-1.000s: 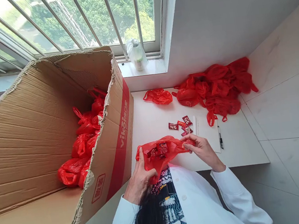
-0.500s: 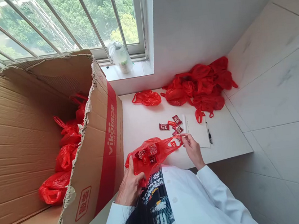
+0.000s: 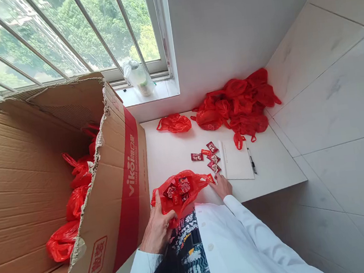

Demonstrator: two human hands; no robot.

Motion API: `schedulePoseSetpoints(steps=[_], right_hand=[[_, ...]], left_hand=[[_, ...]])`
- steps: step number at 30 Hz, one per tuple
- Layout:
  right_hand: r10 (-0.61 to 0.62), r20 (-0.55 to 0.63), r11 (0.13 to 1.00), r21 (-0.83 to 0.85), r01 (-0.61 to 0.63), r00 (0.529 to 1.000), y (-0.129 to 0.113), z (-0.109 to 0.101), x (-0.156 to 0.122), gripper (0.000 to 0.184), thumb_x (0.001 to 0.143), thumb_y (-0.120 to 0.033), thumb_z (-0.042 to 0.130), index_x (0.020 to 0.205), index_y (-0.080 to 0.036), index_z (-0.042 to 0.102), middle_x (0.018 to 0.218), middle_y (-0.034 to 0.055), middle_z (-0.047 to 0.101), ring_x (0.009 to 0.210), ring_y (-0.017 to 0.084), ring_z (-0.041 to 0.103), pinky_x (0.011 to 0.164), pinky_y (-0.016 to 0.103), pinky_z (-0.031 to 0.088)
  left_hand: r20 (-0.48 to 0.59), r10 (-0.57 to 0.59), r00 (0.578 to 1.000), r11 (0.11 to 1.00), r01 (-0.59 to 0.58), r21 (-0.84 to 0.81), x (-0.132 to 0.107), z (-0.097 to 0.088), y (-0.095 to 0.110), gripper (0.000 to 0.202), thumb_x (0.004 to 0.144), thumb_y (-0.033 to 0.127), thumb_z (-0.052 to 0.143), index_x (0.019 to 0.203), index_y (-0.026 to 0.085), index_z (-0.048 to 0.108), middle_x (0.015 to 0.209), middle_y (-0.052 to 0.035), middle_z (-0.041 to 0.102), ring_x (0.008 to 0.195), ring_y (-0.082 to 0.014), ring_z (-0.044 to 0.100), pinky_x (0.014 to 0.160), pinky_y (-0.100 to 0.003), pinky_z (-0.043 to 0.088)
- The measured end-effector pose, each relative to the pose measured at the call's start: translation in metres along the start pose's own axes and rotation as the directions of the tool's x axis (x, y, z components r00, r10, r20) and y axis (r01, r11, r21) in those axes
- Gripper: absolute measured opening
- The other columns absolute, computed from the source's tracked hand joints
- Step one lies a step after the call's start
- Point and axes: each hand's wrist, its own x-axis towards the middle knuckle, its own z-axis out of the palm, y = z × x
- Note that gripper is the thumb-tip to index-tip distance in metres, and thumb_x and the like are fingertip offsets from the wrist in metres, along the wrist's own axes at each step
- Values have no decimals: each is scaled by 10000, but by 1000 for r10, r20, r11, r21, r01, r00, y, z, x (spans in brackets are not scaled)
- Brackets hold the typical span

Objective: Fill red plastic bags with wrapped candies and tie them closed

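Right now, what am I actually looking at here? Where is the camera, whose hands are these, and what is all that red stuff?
The camera sits on a person's head, looking down, so both hands are that person's own. The left hand grips a red plastic bag with small red packets inside. The right hand rests on the white table, fingertips beside a few loose red packets. Next to those lie a white notepad and a pen. Further back is a pile of red bags. The big cardboard box on the left holds more red bags.

Left hand (image 3: 158, 228) fingers curled in a grip, right hand (image 3: 222, 186) flat, palm down, both white-sleeved.
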Motion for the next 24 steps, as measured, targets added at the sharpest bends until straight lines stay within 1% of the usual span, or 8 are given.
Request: schedulePoseSetpoints(steps=[4, 8, 12, 16, 18, 21, 23, 24], right_hand=[[-36, 5, 999, -40, 36, 999, -6, -4, 11, 298, 911, -369, 552, 1107, -146, 583, 1077, 67, 612, 943, 182, 604, 832, 395, 509], [-63, -40, 998, -11, 63, 997, -9, -15, 19, 311, 918, -378, 540, 1129, -152, 574, 1053, 63, 620, 907, 171, 614, 810, 380, 519], [-64, -104, 996, 61, 70, 992, -12, -23, 18, 335, 915, -387, 541, 1150, -149, 560, 1002, 55, 631, 865, 163, 620, 779, 366, 523], [-132, -165, 975, 155, 158, 977, -20, -40, 5, 278, 932, -398, 449, 998, -176, 602, 882, 48, 673, 795, 170, 641, 765, 338, 514], [-212, -205, 946, 202, 253, 956, -29, -56, -9, 342, 948, -407, 339, 991, -180, 590, 918, 72, 688, 812, 181, 653, 772, 319, 512], [-365, -236, 879, 232, 417, 901, -54, -80, -41, 434, 973, -397, 221, 1104, -138, 543, 1051, 122, 663, 895, 182, 645, 815, 313, 504], [-509, -188, 810, 227, 541, 840, -75, -88, -62, 413, 983, -384, 240, 1135, -154, 548, 1095, 109, 651, 948, 170, 632, 856, 304, 492], [-589, -135, 766, 222, 604, 797, -87, -86, -70, 368, 981, -375, 291, 1117, -181, 573, 1091, 82, 657, 957, 159, 630, 866, 290, 489]], left_hand=[[-18, 11, 1000, 1000, -11, -6, 0, 0, 4, 288, 707, -43, 507, 760, 198, 656, 1546, -9, 219, 1263, -322, 439, 967, -403, 455], [-44, 15, 999, 1000, -16, -25, 0, -2, 5, 286, 714, -44, 489, 746, 186, 656, 1564, -24, 165, 1283, -363, 408, 948, -431, 454], [-51, 13, 999, 999, -15, -33, -2, 0, 5, 267, 715, -16, 512, 774, 189, 672, 1561, -22, 181, 1217, -320, 462, 929, -441, 461], [-56, 11, 998, 999, -13, -32, -4, 5, 5, 251, 698, 1, 539, 775, 191, 684, 1557, -18, 200, 1294, -339, 373, 999, -481, 399], [-56, 14, 998, 999, -16, -37, -6, 7, 4, 256, 696, 1, 548, 773, 201, 688, 1560, -9, 188, 1332, -364, 320, 1010, -504, 378], [-56, 20, 998, 999, -23, -44, -8, 6, 3, 245, 703, -2, 547, 755, 196, 681, 1572, -21, 131, 1284, -367, 388, 988, -522, 381], [-56, 24, 998, 999, -27, -47, -8, 5, 3, 224, 720, 5, 548, 745, 189, 674, 1575, -30, 111, 1260, -362, 416, 979, -525, 387], [-53, 28, 998, 998, -31, -47, -8, 4, 4, 219, 726, 8, 548, 744, 188, 672, 1575, -32, 109, 1258, -362, 418, 974, -522, 392]])
